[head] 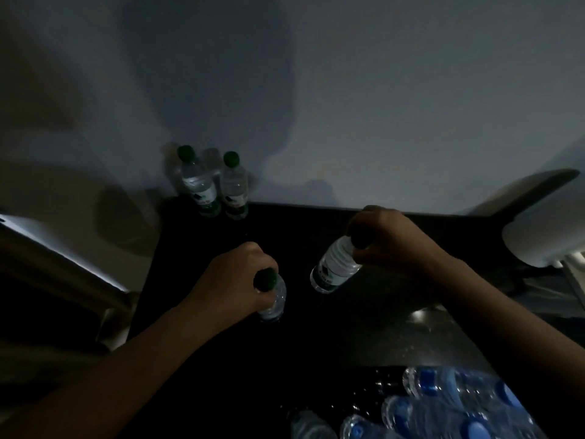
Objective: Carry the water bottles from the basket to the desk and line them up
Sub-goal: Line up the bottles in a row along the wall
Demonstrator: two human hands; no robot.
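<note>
Green caps on all four bottles out so far. First standing bottle (200, 182) and second standing bottle (235, 186) are upright, close side by side, at the far left corner of the black tabletop (316, 337), against the wall (380, 106) — likely the start of the row. Left hand (232, 277) is curled round the cap and neck of the left bottle (274, 299), near upright over mid-tabletop; base contact cannot be told. Right hand (391, 239) grips the right bottle (335, 267) by its cap, body tilted leftward. Top grips leave the bases free for setting down, I judge. Blue-capped bottles (443, 403) are piled at the near right edge — basket itself not discernible.
</note>
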